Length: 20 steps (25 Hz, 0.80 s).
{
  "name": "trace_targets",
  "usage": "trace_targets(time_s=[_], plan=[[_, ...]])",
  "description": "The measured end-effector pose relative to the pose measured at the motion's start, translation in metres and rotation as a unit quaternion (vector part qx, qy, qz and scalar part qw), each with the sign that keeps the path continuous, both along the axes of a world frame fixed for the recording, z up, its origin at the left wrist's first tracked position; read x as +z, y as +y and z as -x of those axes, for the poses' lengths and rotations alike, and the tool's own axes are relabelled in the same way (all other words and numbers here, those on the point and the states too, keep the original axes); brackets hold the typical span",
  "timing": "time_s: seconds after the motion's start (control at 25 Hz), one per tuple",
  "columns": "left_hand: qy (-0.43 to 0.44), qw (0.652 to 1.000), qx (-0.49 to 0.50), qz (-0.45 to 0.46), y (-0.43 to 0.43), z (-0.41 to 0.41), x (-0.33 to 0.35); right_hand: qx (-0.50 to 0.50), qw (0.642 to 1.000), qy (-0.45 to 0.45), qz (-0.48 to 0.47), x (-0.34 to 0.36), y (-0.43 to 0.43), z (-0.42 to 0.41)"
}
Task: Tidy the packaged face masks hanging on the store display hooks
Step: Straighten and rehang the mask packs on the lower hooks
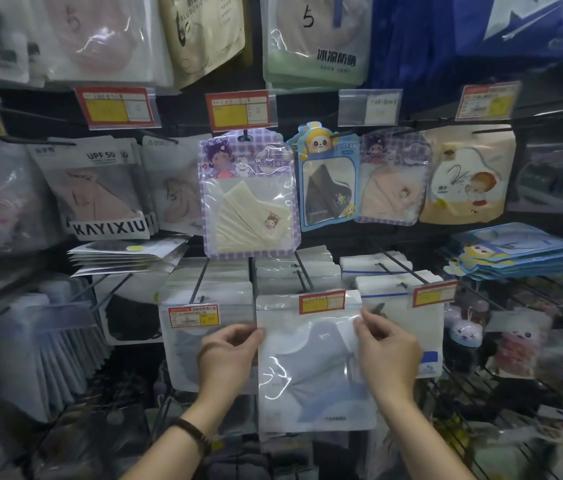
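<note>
A clear packet with a grey-blue face mask [311, 368] hangs at the front of a low centre hook, under a red and yellow price tag [321, 301]. My left hand [230, 355] pinches the packet's left edge near the top. My right hand [389, 348] pinches its upper right part. More packets of the same kind hang behind it on the hook [302, 271]. A purple checked packet with a cream mask [249, 195] hangs on the hook above.
Packaged masks fill hooks all around: a pink one marked KAYIXIU [100, 192] at left, cartoon packets [330, 174] at upper right, a stack of blue packets [515, 251] on a wire shelf at right. Bare black hooks [397, 265] jut forward.
</note>
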<state>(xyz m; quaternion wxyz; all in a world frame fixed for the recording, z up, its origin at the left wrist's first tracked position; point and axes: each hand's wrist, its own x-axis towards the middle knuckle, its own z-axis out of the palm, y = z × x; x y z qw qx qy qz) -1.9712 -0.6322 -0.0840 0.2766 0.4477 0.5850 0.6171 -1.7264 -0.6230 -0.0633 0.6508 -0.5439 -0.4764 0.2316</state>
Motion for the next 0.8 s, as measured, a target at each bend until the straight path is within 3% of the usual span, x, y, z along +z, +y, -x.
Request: trace_targets(time_s=[0.24,0.56,0.8], plan=[[0.015,0.999,0.029,0.011,0.007,-0.004,-0.002,-0.011,0.998,-0.065,0.009,0.009,0.005,-0.003],[0.055,0.993,0.102,0.030,0.024,-0.010,0.014,0.013,0.958,-0.268,0.101,0.023,0.012,0.017],[0.059,0.987,0.137,0.058,0.041,-0.014,0.023,0.069,0.950,-0.263,0.151,0.027,0.013,0.029]])
